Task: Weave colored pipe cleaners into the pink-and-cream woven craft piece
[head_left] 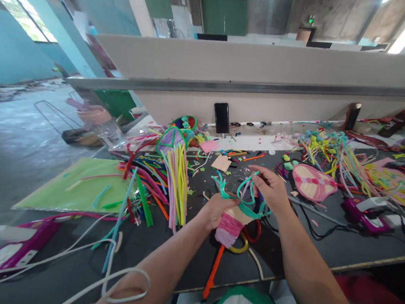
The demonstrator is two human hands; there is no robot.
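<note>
Near the table's front, my left hand (218,209) is closed on a craft piece (230,226) with pink, lilac and cream bands and teal pipe cleaners along its upper edge. My right hand (270,188), to the right and slightly higher, pinches a looped teal pipe cleaner (251,181) that joins the piece. An orange stick (214,272) points down from below the piece. Red and yellow rings (239,246), which look like scissor handles, lie partly under it.
Pipe cleaner bundles (176,183) lie left, beside a green sheet (79,184). A phone (221,118) leans on the partition. To the right are a pink leaf-shaped piece (313,183), tangled pipe cleaners (330,149) and a purple power strip (367,217). Another strip (20,245) and white cable lie front left.
</note>
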